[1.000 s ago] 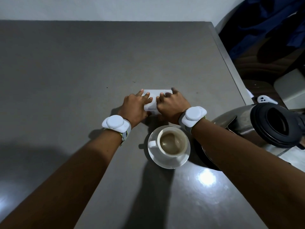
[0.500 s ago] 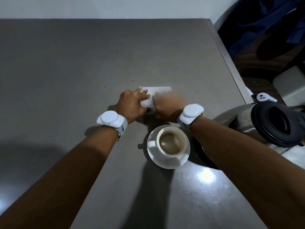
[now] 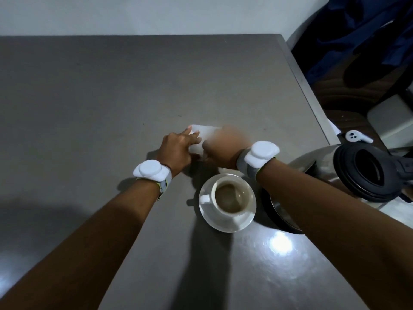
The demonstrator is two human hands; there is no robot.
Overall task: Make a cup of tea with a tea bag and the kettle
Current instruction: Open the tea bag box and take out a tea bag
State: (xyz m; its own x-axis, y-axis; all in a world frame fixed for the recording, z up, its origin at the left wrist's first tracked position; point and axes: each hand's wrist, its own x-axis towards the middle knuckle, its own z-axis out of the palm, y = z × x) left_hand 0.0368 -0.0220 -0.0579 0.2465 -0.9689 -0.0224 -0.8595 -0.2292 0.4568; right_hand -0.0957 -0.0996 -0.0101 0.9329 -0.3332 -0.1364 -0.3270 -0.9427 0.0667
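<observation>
**Both hands on the white box, cup and kettle waiting close by**

Here we are above the grey table (image 3: 100, 97), and both hands are out at the small white box (image 3: 206, 132) lying flat just beyond the cup. The left hand (image 3: 177, 148) is laid over the box's left end, fingers fairly straight and resting across its top, pressing rather than clutching. The right hand (image 3: 225, 147) is at the box's right end, but it is a smear of blur; whether those fingers are pinching the box or only touching it, I cannot tell. Each wrist carries a chunky white band, left (image 3: 150, 171) and right (image 3: 261, 153).

Now the tea things. The white cup (image 3: 231, 198) stands upright on its saucer (image 3: 223, 223), handle pointing left, with pale brown liquid inside. It sits just on the near side of the hands, between the two forearms. Just to its right stands the steel kettle (image 3: 312, 168), its body partly hidden behind the right forearm, its black lid (image 3: 368, 173) swung open so that the dark inside faces the camera. Cup and kettle are near each other but apart.

No tea bag shows anywhere.

Past the table's right edge lies a small white gadget (image 3: 357, 136), and dark blue cloth (image 3: 357, 30) hangs in the top corner.
</observation>
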